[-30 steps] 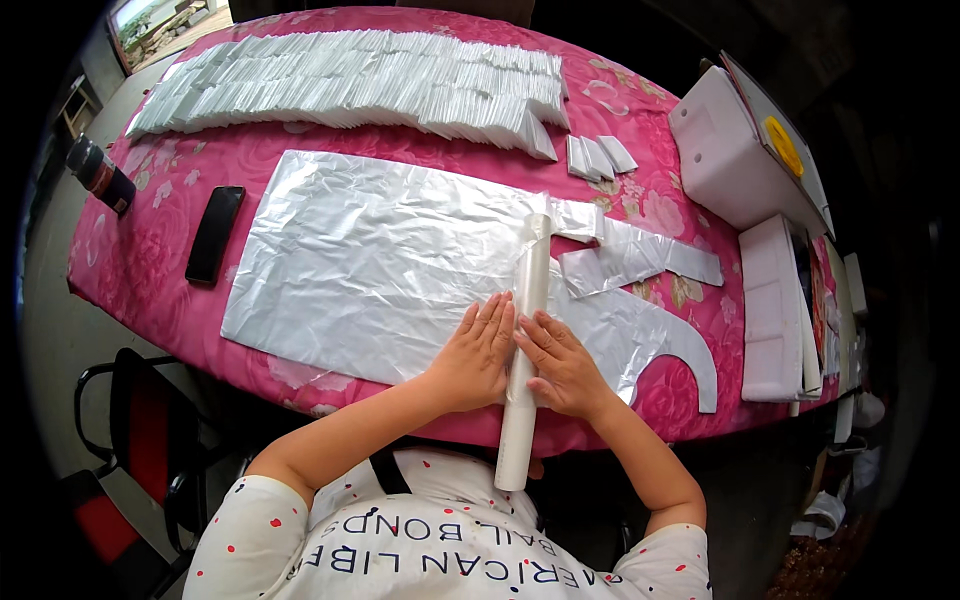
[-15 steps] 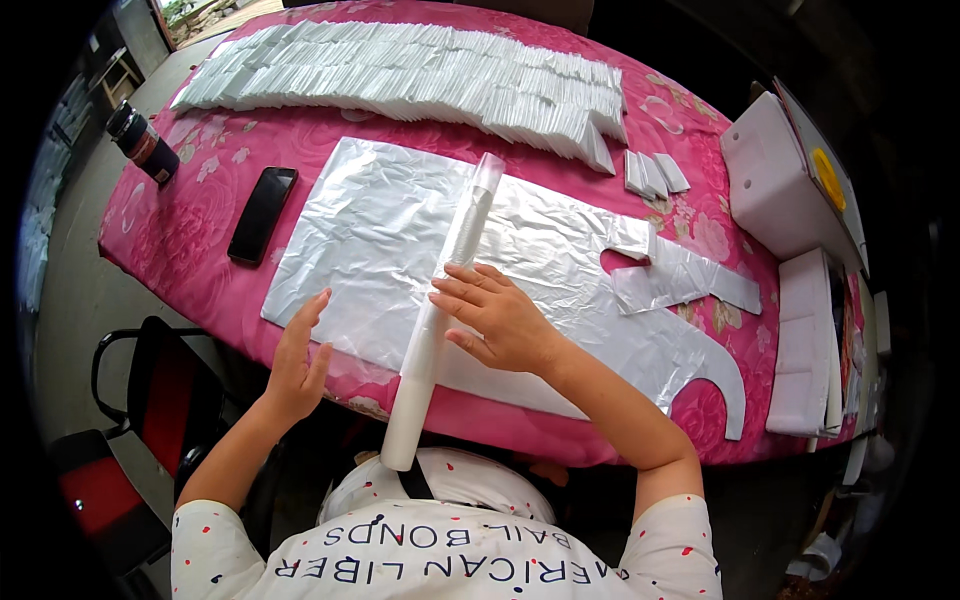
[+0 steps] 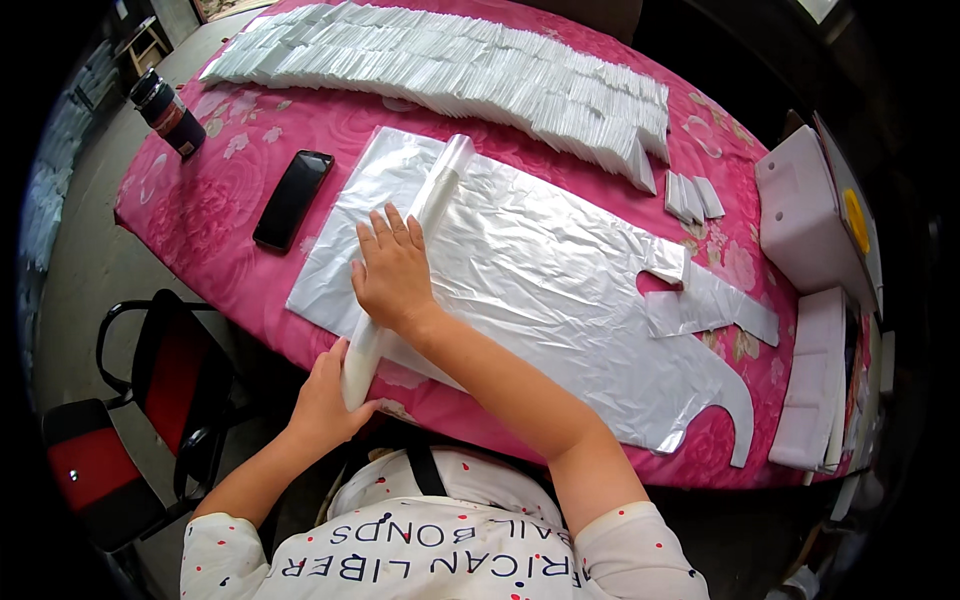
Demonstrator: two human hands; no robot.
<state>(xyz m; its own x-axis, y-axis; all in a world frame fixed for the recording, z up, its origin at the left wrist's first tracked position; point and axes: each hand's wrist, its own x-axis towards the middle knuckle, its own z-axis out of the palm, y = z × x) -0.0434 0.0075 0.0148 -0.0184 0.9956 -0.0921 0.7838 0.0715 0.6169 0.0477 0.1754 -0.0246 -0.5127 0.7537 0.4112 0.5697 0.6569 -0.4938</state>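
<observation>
A thin translucent plastic apron (image 3: pixel 540 260) lies spread over the table, its neck loop and ties toward the right. Across its left part runs a long white roll (image 3: pixel 440 188), slanting from the far edge of the sheet to the near table edge. My left hand (image 3: pixel 325 400) is closed around the near end of this roll, thumb on its right side. Flat on the middle of the roll rests my right hand (image 3: pixel 393 268), its fingers stretched out and pointing away from me. The palm hides part of the roll.
Long rows of folded white packets (image 3: pixel 450 75) line the far side, with a few loose packets (image 3: pixel 692 198) beside them. A black phone (image 3: pixel 293 200) and a dark bottle (image 3: pixel 168 112) stand left. White boxes (image 3: pixel 808 375) sit at the right edge; a red-black chair (image 3: pixel 180 385) is lower left.
My left hand has come down onto the roll's near end and closed. My right hand has moved left and flattened on the roll. The roll has shifted leftward over the sheet.
</observation>
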